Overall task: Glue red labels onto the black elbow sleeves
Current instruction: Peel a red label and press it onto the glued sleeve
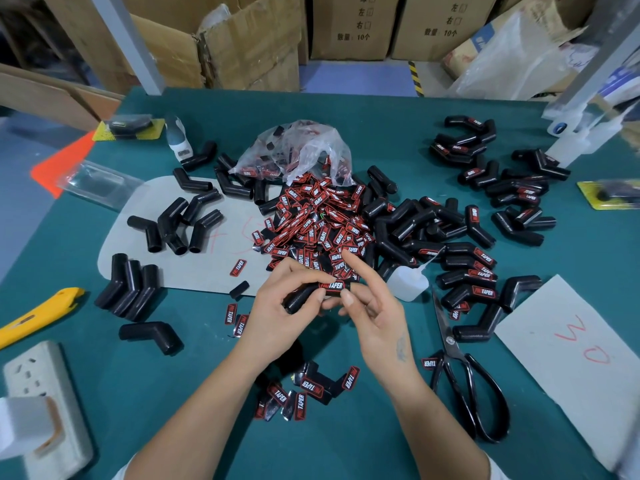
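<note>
Over the green table, my left hand [281, 308] grips a black elbow sleeve [300, 298], with the thumb near a red label [333, 285] that lies on the sleeve's top. My right hand [372, 311] pinches the label's right end, its index finger raised and straight. Behind the hands lies a big heap of red labels [317, 225]. Plain black sleeves [180, 225] lie to the left on a grey card. Sleeves with labels on them [474, 271] are piled to the right. A small glue bottle [410, 280] lies just right of my right hand.
Black scissors [464, 375] lie at the right, a yellow utility knife [38, 315] at the left, a power strip [41, 400] at the bottom left. Loose labels [308, 389] lie between my forearms. A plastic bag [298, 150] sits behind the heap. Cardboard boxes stand beyond the table.
</note>
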Motion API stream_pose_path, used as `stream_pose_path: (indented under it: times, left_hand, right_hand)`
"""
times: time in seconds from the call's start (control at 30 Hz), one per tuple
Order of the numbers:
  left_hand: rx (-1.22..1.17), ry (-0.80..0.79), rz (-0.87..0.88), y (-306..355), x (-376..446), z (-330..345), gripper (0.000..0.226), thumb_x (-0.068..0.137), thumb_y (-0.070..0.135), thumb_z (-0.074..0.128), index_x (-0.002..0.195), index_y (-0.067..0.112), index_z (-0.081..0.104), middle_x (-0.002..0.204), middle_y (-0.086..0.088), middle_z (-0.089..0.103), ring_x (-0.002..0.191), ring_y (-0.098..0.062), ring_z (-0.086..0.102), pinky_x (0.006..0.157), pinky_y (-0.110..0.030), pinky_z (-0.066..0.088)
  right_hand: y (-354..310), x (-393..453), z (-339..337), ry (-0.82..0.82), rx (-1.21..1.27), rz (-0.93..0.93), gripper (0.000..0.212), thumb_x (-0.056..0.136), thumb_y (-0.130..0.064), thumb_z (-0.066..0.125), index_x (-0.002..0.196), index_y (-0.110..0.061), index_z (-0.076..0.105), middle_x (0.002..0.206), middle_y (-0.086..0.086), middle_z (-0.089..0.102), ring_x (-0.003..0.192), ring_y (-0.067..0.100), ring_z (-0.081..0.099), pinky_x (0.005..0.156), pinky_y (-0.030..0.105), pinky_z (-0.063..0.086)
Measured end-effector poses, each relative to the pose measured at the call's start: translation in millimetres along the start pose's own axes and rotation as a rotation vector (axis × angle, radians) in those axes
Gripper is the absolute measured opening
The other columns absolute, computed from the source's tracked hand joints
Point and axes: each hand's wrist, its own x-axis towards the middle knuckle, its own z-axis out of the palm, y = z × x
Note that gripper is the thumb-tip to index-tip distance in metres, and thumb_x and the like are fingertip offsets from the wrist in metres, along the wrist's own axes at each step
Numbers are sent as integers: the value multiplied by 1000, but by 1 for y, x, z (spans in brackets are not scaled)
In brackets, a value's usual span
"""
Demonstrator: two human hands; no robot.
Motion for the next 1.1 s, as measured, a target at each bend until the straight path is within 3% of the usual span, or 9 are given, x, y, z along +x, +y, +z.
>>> stream_pose_path:
  times: [0.17, 0.27, 0.3, 0.4, 0.47, 0.63, 0.8, 0.97, 1.1]
  left_hand:
    - [25, 0, 77, -1, -1, 1, 13, 96, 23, 68, 107, 27, 75, 113, 10, 63, 110, -21, 65, 98, -33, 52]
    - [11, 42, 91, -2, -2, 2, 5, 94, 19, 75, 99, 18, 77, 109, 6, 69, 106, -23, 68, 89, -50, 58]
    - [18, 50, 103, -3, -2, 2, 5, 94, 15, 76, 98, 15, 79, 107, 5, 70, 104, -23, 69, 87, -51, 58]
    - [16, 52, 116, -1, -3, 2, 8, 93, 14, 76, 100, 12, 81, 104, 3, 69, 100, -22, 69, 87, -46, 59]
    - [16, 46, 113, -1, -3, 2, 11, 93, 17, 75, 100, 11, 81, 104, 3, 69, 100, -22, 69, 86, -46, 59]
    - [35, -28, 121, -2, -1, -1, 8, 93, 8, 76, 100, 6, 80, 103, -2, 67, 98, -22, 69, 86, -44, 59]
    - [65, -58, 168, -4, 1, -3, 7, 94, 8, 75, 99, 4, 78, 105, -2, 65, 101, -16, 68, 93, -26, 52]
    - [65, -62, 194, -6, 0, -5, 7, 95, 11, 73, 101, 9, 77, 108, -3, 66, 104, -18, 68, 94, -27, 52]
    - [85, -46, 249, -8, -1, -5, 7, 94, 2, 75, 101, 4, 77, 111, -7, 70, 113, -17, 71, 100, -30, 54]
  right_hand:
    - [2, -2, 1, -30, -86, -26, 50, 110, -19, 53, 157, -36, 45, 90, -7, 72, 91, 8, 67, 91, 20, 49]
    - [2, -4, 3, -50, -136, -36, 50, 111, -20, 51, 158, -36, 42, 87, -4, 69, 86, 16, 64, 89, 38, 54]
    - [1, -4, 4, -56, -143, -42, 50, 112, -19, 50, 159, -34, 42, 91, -2, 72, 90, 16, 67, 92, 36, 54]
    - [-2, -5, 3, -69, -188, -68, 51, 112, -12, 48, 160, -27, 40, 96, -2, 75, 97, 12, 71, 95, 20, 50]
    - [-3, -5, 3, -65, -236, -74, 54, 112, -11, 47, 160, -33, 40, 88, -4, 69, 84, 3, 63, 90, 17, 48]
    - [-6, -7, 2, -53, -284, -71, 59, 112, -9, 46, 158, -44, 39, 83, 18, 56, 77, 31, 51, 81, 18, 46]
    - [-3, -7, 2, -46, -356, -97, 54, 113, -16, 44, 159, -45, 39, 77, 6, 46, 66, 7, 35, 65, 19, 36]
    - [-4, -8, 2, -50, -360, -108, 54, 113, -17, 44, 159, -45, 39, 76, 1, 44, 64, 6, 35, 64, 17, 36]
    - [-7, -8, 2, -55, -352, -94, 59, 111, -15, 44, 158, -51, 37, 79, 10, 53, 67, 13, 40, 74, 20, 45]
